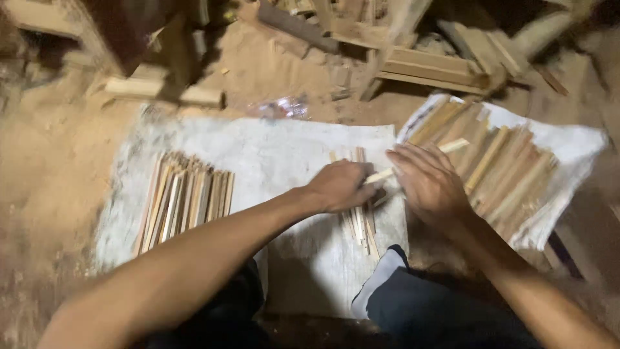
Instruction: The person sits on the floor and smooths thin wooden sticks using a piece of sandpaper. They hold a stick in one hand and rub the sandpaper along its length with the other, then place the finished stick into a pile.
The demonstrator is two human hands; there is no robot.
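Here, left hand (339,186) | gripping wooden stick (381,175) | right hand (429,184) touching

We see a pale thin wooden stick (381,175) held nearly level between the two hands, tilted slightly up to the right. Beneath it, a small bundle of similar sticks (361,223) lies lengthwise on the white sheet (284,161), fanned loosely and roughly parallel.
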